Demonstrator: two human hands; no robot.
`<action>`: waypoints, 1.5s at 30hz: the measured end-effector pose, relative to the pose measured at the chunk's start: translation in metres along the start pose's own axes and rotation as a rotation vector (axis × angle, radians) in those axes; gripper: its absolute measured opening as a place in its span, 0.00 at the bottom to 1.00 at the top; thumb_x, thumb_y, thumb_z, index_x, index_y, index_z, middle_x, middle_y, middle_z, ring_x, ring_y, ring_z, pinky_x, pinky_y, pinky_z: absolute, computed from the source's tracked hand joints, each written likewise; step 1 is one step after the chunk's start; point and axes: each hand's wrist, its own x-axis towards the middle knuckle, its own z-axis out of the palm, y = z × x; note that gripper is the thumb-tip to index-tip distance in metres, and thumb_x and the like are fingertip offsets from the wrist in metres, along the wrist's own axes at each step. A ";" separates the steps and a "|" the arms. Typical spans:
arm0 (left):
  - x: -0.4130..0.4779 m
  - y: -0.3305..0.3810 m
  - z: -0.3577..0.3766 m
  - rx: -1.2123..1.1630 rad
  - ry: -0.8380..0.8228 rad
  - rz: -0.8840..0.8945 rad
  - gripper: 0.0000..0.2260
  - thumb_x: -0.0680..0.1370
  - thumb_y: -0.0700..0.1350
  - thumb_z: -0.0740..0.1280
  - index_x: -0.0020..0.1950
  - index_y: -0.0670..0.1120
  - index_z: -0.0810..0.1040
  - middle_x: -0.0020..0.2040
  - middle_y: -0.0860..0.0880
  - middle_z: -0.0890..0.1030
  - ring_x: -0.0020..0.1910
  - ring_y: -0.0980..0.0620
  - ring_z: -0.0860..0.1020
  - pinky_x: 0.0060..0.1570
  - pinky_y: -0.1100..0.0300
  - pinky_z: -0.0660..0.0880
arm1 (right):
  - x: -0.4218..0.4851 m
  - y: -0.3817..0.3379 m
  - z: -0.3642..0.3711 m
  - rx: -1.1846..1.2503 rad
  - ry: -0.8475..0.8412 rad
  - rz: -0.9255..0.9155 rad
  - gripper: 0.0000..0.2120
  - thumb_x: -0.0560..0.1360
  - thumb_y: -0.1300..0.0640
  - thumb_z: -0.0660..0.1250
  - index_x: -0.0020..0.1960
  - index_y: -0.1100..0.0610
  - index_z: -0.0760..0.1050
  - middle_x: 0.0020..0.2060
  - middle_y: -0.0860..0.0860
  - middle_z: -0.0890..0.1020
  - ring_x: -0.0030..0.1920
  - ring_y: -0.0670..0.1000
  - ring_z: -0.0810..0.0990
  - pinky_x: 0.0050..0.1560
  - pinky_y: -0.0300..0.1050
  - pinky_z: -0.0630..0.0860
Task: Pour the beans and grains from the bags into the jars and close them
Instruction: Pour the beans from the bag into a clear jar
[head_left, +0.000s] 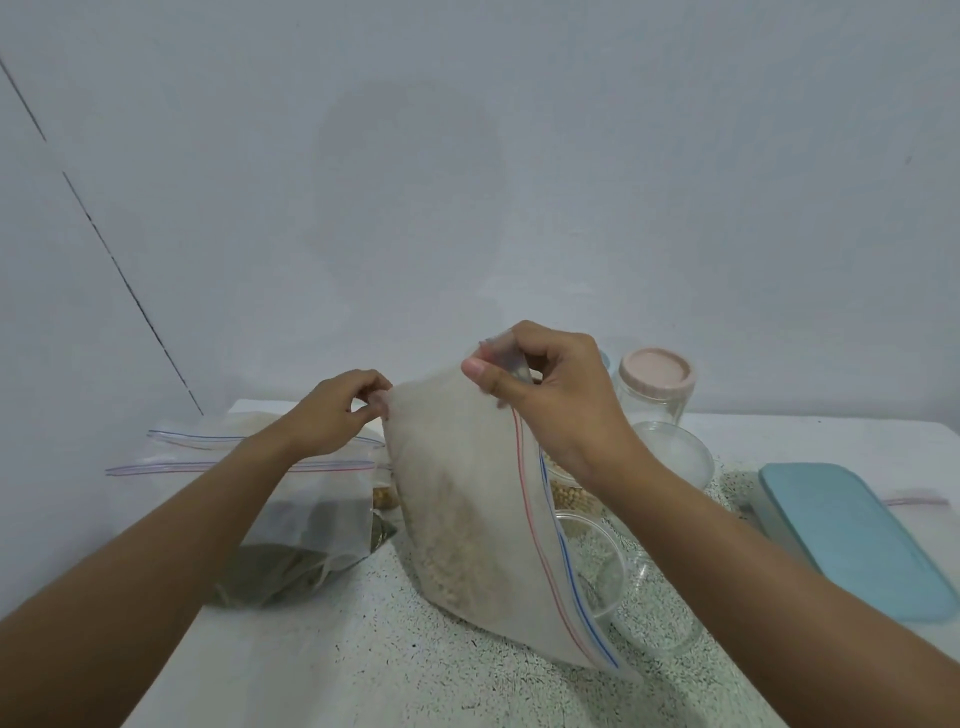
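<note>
Both hands, left hand (332, 415) and right hand (550, 395), are pinching the upper corners of a clear zip-seal bag of pale grains (467, 509), tilting it over an open clear plastic jar (597, 566) near the speckled white table (363, 649) middle. Pouring seems underway; next, the mouth needs aiming into the jar.

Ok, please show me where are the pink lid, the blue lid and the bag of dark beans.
pink lid (658, 368), head view, top face.
blue lid (852, 538), head view, flat top.
bag of dark beans (280, 564), head view, filled lower part.
</note>
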 end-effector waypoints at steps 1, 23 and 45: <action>0.002 -0.002 0.001 0.019 0.015 -0.016 0.05 0.83 0.44 0.66 0.50 0.52 0.80 0.51 0.51 0.80 0.52 0.61 0.77 0.49 0.67 0.70 | 0.000 -0.001 0.000 0.006 -0.007 0.001 0.03 0.74 0.64 0.76 0.43 0.63 0.83 0.37 0.48 0.83 0.41 0.50 0.79 0.38 0.39 0.76; -0.008 0.056 -0.033 -1.213 0.248 -0.262 0.09 0.85 0.45 0.63 0.46 0.51 0.79 0.52 0.52 0.83 0.53 0.47 0.80 0.58 0.44 0.75 | 0.010 -0.048 -0.009 0.285 0.114 -0.087 0.03 0.74 0.65 0.76 0.42 0.59 0.85 0.38 0.51 0.82 0.34 0.51 0.78 0.39 0.48 0.75; 0.000 0.106 -0.074 -1.242 0.414 -0.157 0.04 0.81 0.44 0.68 0.52 0.47 0.82 0.46 0.49 0.81 0.42 0.54 0.80 0.50 0.51 0.73 | 0.004 -0.065 -0.046 0.411 0.163 -0.123 0.04 0.72 0.66 0.76 0.45 0.66 0.85 0.37 0.53 0.80 0.40 0.52 0.75 0.44 0.47 0.73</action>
